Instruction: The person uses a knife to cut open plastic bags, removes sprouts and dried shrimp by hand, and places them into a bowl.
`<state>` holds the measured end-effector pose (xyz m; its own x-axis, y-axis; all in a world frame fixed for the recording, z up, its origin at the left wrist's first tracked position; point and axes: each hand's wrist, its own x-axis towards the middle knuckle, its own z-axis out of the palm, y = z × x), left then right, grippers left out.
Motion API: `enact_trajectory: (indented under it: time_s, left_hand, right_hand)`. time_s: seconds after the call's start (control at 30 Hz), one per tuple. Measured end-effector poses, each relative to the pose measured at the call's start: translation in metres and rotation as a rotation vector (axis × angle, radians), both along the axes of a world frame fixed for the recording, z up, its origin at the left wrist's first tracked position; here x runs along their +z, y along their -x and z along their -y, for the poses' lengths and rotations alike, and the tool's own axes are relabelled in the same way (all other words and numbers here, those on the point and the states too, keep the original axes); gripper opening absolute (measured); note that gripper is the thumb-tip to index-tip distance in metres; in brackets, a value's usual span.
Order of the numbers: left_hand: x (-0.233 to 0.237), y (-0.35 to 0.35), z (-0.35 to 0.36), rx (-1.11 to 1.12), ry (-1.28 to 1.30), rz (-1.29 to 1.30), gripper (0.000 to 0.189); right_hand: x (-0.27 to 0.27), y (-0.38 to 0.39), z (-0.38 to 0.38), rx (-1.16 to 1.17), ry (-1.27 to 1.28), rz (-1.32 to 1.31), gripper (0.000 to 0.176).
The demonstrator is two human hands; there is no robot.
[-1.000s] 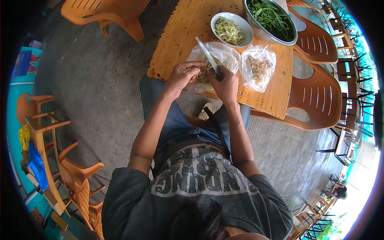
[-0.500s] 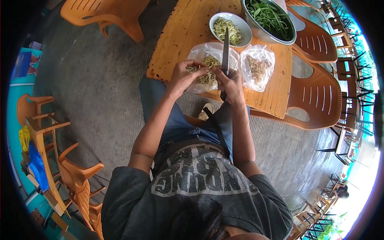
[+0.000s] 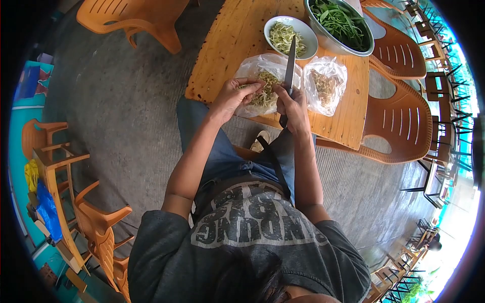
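My right hand (image 3: 295,108) is wrapped round the dark handle of a knife (image 3: 290,70), its blade pointing up and away. Just left of it, my left hand (image 3: 233,99) pinches something too small to make out, over an open clear plastic bag (image 3: 247,67) of bean sprouts (image 3: 268,92). A small gap separates the two hands. Right of the knife lies a second plastic bag (image 3: 337,77) with brownish sprout scraps. Beyond the bags stands a white bowl (image 3: 311,41) holding pale sprouts (image 3: 286,38).
On the wooden table (image 3: 222,45), a metal basin (image 3: 371,46) of green leaves (image 3: 339,24) stands at the back right. Orange plastic chairs (image 3: 399,123) line the right side. Another orange chair (image 3: 136,17) is at upper left.
My hands have moved slightly apart, the left one to the left and the right one to the right. The knife has shifted right with its tip leaning further right.
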<state>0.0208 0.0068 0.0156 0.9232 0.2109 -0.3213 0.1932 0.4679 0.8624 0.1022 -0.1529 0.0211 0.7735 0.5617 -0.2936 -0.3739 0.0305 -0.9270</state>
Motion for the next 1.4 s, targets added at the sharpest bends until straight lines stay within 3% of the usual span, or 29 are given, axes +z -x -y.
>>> enact_trajectory:
  time_s: [0.17, 0.27, 0.47, 0.63, 0.9, 1.13, 1.33, 1.4]
  left_hand:
    - [0.000, 0.001, 0.002, 0.029, -0.061, -0.020, 0.021]
    - [0.001, 0.001, 0.004, 0.029, -0.104, -0.030, 0.023]
    - [0.001, 0.005, -0.001, 0.022, -0.125, -0.027, 0.024]
    - [0.006, 0.004, 0.002, 0.083, -0.176, -0.099, 0.020]
    - [-0.008, -0.001, 0.003, 0.178, -0.332, 0.082, 0.015]
    - [0.005, 0.001, 0.002, 0.041, -0.129, -0.102, 0.025]
    - [0.012, 0.004, 0.001, 0.000, -0.423, -0.031, 0.021]
    - [0.008, 0.005, 0.000, 0.002, -0.358, -0.021, 0.019]
  right_hand:
    - [0.010, 0.007, -0.005, -0.111, -0.110, -0.007, 0.015]
    - [0.012, 0.007, -0.003, -0.049, -0.138, -0.045, 0.015]
    - [0.010, 0.005, -0.003, -0.129, 0.036, 0.230, 0.019]
    - [0.009, 0.008, -0.002, -0.054, 0.028, 0.216, 0.017]
    - [0.011, 0.009, -0.003, -0.068, -0.043, 0.057, 0.020]
    - [0.011, 0.007, -0.001, 0.055, 0.145, 0.214, 0.025]
    - [0.013, 0.012, -0.007, 0.047, 0.124, 0.471, 0.044]
    - [0.008, 0.010, -0.009, 0.045, 0.149, 0.543, 0.049]
